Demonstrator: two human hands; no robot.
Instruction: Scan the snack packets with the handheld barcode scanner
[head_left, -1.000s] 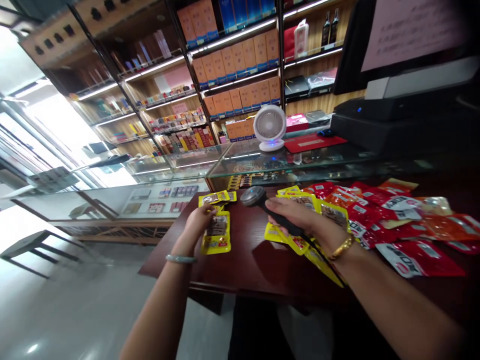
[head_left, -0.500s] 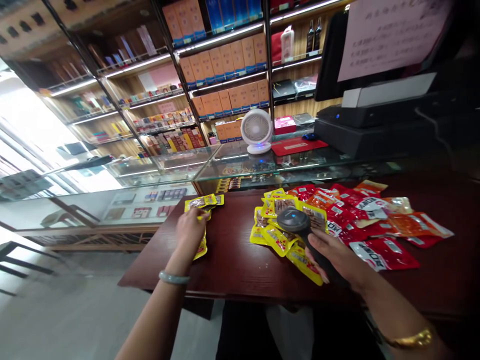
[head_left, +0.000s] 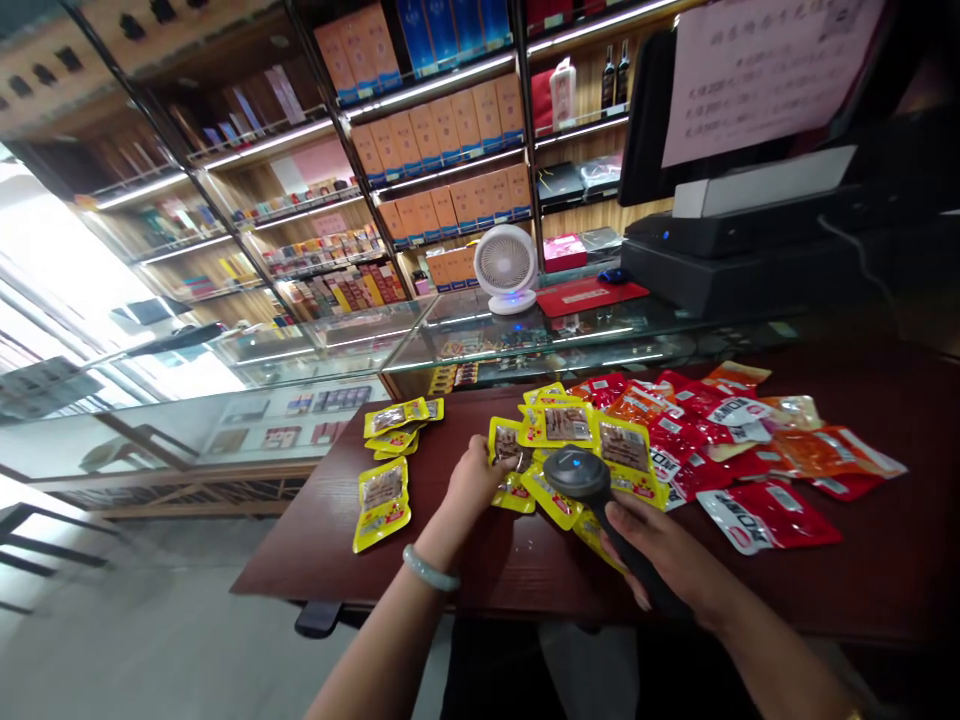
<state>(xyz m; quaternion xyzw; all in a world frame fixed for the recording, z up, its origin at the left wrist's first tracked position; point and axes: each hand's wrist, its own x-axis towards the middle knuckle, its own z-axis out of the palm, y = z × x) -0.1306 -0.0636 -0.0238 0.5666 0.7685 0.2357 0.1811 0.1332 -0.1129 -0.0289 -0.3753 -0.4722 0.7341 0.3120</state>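
Head: yellow packet (head_left: pixel 381 505) near tabletop edge (head_left: pixel 294 525) (left).

Bright yellow packets (head_left: pixel 559 423), with brown contents behind their windows and small red marks, stand out against the dark reddish-brown worktop (head_left: pixel 322 540), while the glossy red packets (head_left: pixel 769 515) carry white panels with black lettering beside an orange packet (head_left: pixel 836 453). The scanner (head_left: pixel 576 472) is black and dark grey with a blue light, and the bangle (head_left: pixel 430 570) pale grey-green. Behind are a white fan (head_left: pixel 505 262) glowing blue at its base, a red mat (head_left: pixel 589 295), a pink sheet (head_left: pixel 757 85) with dark writing and orange boxes (head_left: pixel 454 127) banded blue below.
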